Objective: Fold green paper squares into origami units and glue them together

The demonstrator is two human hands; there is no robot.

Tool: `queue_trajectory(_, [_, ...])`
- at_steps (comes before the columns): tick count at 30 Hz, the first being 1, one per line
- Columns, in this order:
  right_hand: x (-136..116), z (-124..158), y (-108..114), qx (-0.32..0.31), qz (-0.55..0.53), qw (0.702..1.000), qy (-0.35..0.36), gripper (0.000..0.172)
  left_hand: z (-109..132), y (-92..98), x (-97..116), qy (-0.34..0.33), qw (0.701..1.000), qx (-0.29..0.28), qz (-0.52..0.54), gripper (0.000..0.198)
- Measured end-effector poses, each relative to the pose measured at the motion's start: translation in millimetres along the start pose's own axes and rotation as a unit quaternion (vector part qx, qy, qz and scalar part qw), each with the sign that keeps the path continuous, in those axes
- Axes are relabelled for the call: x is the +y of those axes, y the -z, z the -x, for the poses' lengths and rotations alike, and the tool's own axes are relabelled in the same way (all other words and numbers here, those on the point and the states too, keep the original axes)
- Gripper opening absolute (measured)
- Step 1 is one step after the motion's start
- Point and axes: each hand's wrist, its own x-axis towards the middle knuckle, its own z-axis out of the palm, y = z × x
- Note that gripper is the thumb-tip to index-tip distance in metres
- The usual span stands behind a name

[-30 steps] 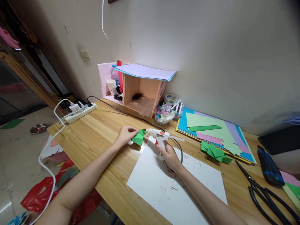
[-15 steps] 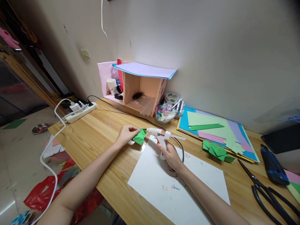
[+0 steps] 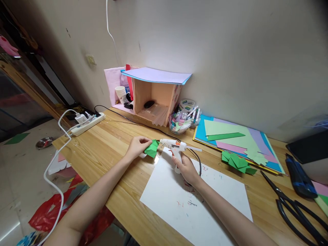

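Between its fingertips my left hand (image 3: 137, 147) pinches a folded green paper piece (image 3: 152, 149). My right hand (image 3: 188, 168) is wrapped round the handle of a white glue gun (image 3: 172, 145), whose nozzle points left at the top edge of the green paper. From the gun's rear end a translucent glue stick (image 3: 195, 149) sticks out to the right. Both hands are above the wooden table, the right one over a marked white sheet (image 3: 169, 205). Another folded green paper piece (image 3: 237, 162) lies further right.
Scissors (image 3: 294, 205) and a black-and-blue tool (image 3: 299, 177) lie at the right. Coloured paper sheets (image 3: 220, 127), a tub of scraps (image 3: 178, 124) and a cardboard box (image 3: 153, 94) stand along the wall. A power strip (image 3: 88, 124) sits at the left edge.
The view has shifted slightly. Both hands keep their holds, with the gun's nozzle still beside the green paper.
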Motion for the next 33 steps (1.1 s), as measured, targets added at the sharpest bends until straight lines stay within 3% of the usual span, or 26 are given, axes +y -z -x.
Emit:
queue_trajectory(15, [-1.5, -0.3, -0.1, 0.016, -0.021, 1.0, -0.012, 0.035, -1.9, 4.5, 2.1, 0.0, 1.0, 0.017, 0.002, 0.032])
queue_trajectory(33, [-0.2, -0.9, 0.4, 0.0, -0.03, 1.0, -0.005, 0.038, -2.2, 4.6, 0.8, -0.009, 1.0, 0.0, -0.009, 0.035])
